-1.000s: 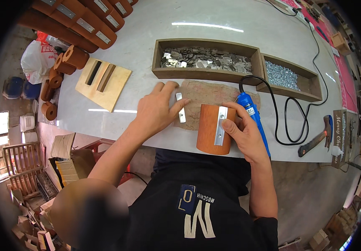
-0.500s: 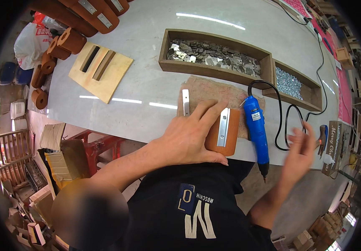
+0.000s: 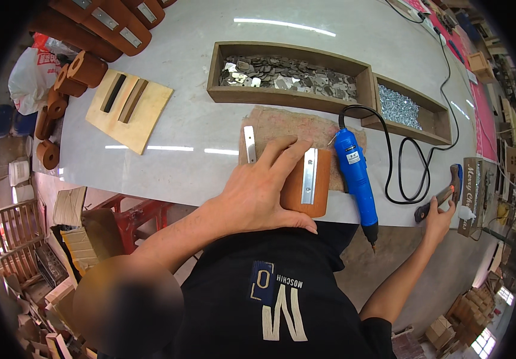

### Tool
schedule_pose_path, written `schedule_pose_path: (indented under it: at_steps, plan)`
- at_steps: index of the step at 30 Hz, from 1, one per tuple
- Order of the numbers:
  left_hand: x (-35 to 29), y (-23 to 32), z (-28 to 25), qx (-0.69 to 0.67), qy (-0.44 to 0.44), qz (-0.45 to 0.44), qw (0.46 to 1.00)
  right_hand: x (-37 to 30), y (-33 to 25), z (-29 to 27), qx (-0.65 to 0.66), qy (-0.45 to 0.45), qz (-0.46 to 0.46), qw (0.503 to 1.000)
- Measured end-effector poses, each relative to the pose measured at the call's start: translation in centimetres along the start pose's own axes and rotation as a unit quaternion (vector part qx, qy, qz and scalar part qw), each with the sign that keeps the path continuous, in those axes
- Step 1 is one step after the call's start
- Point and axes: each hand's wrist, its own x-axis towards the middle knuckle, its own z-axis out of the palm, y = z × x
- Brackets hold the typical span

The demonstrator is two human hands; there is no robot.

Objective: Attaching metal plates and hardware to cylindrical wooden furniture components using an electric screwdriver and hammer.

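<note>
My left hand point(image 3: 249, 194) is closed round a reddish-brown block with rounded sides point(image 3: 319, 185), holding it upright at the table's front edge. A shiny metal strip point(image 3: 309, 176) with screws runs down the block's face. Out at the right end of the table, my right hand point(image 3: 439, 222) grips the handle of a hammer point(image 3: 454, 176), whose dark handle end points left. Between the hands lies a blue electric screwdriver point(image 3: 357, 173), its bit sticking out past the edge. A loose metal strip point(image 3: 249, 143) rests on the brown cloth point(image 3: 270, 122) beyond my left hand.
Behind the cloth stand a wooden tray point(image 3: 213, 75) of flat metal pieces and a smaller tray point(image 3: 446, 128) of screws. The screwdriver's black cable point(image 3: 389, 161) loops over the table. A pale board point(image 3: 150, 113) and several brown wooden pieces point(image 3: 87, 69) occupy the left.
My right hand has moved right and down onto the hammer and closed on its handle, which has swung out to the left. My left hand keeps its hold on the block. The view has shifted slightly.
</note>
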Motion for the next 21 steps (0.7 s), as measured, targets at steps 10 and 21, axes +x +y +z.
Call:
schedule_pose_path:
  at_steps: [10,21]
  plan:
    - [-0.1,0.5,0.6,-0.007,0.015,-0.016,1.0,-14.4,-19.7,-8.4,0.152,-0.052,-0.424,0.892]
    - [-0.3,1.5,1.4,0.011,0.023,-0.057,0.998,-9.8,-14.8,-7.0,0.515,-0.411,-0.107,0.745]
